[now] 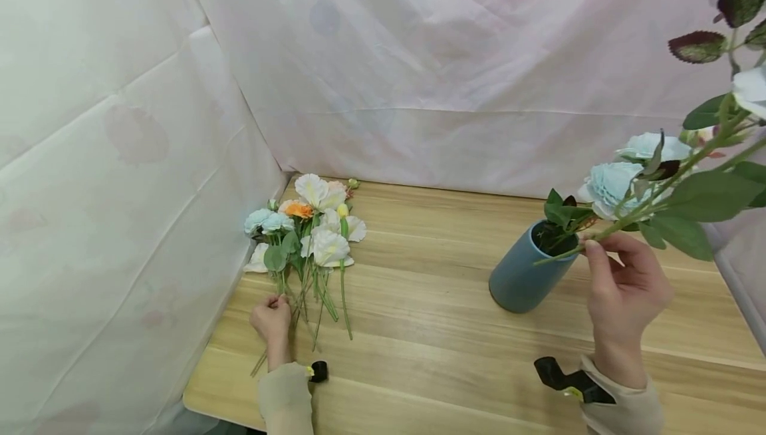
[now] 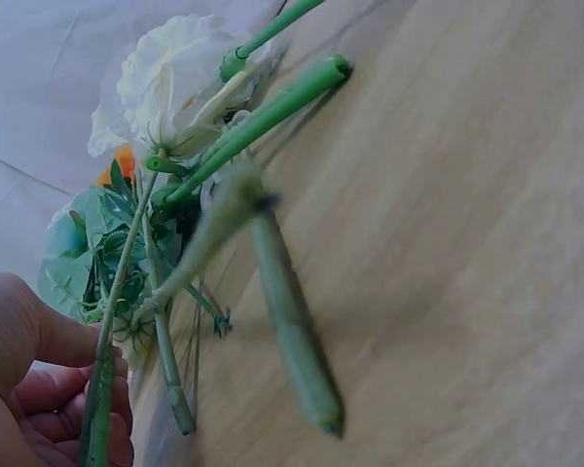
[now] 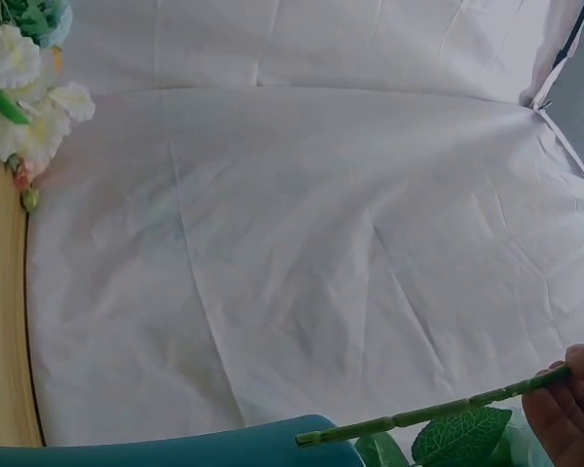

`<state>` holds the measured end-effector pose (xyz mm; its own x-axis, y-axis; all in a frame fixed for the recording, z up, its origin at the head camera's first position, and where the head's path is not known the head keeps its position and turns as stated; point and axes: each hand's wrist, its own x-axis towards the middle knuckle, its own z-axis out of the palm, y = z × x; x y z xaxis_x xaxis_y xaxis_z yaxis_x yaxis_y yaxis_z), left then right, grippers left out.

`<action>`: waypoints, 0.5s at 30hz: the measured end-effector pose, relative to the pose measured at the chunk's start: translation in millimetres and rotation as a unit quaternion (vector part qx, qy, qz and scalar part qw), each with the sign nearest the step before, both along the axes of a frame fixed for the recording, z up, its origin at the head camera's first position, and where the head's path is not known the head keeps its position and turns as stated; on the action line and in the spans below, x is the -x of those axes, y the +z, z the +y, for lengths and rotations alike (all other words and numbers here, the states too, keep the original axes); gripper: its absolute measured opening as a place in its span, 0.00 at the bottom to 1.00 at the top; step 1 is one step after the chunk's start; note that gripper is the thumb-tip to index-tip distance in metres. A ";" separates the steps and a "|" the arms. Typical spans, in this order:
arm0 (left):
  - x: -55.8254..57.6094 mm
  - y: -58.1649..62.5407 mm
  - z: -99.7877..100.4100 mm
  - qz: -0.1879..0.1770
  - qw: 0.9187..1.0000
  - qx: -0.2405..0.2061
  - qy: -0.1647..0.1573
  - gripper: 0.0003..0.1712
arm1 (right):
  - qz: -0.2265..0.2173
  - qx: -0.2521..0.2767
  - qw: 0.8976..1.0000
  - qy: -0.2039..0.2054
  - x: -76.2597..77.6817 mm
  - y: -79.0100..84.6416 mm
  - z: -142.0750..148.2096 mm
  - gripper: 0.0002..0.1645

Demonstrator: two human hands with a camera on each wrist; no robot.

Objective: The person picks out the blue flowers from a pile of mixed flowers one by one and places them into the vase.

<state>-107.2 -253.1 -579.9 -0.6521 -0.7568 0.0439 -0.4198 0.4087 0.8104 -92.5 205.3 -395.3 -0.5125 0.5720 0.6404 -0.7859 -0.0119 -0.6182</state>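
As left hand (image 1: 272, 318) pinches stem (image 2: 101, 389), right hand (image 1: 626, 282) curled, pinching branch (image 1: 639, 209)

**Two hands pinch, well apart**

The right hand (image 1: 627, 282) pinches between thumb (image 1: 600, 269) and curled fingers (image 3: 560, 423); behind that grip come the bare wrist (image 1: 621, 363) and sleeved forearm (image 1: 636, 412). Well left of it, the left hand (image 1: 271, 320) grips too, thumb (image 2: 63, 336) against bent fingers (image 2: 78, 423), its wrist (image 1: 278, 353) and sleeved forearm (image 1: 286, 398) trailing behind.
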 end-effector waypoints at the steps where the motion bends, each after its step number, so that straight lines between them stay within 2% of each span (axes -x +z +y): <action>1: 0.0 0.7 0.0 0.000 1.000 -0.007 0.002 0.11 | -0.005 -0.004 1.000 -0.007 -0.4 1.0 0.2 0.05; 5: -0.2 2.4 0.5 0.014 1.000 -0.027 0.006 0.11 | -0.009 -0.015 1.000 -0.023 -1.1 3.2 1.2 0.04; 15: -1.2 0.8 2.3 0.054 0.998 0.011 0.008 0.07 | 0.021 0.021 1.000 0.004 -2.0 6.3 0.4 0.06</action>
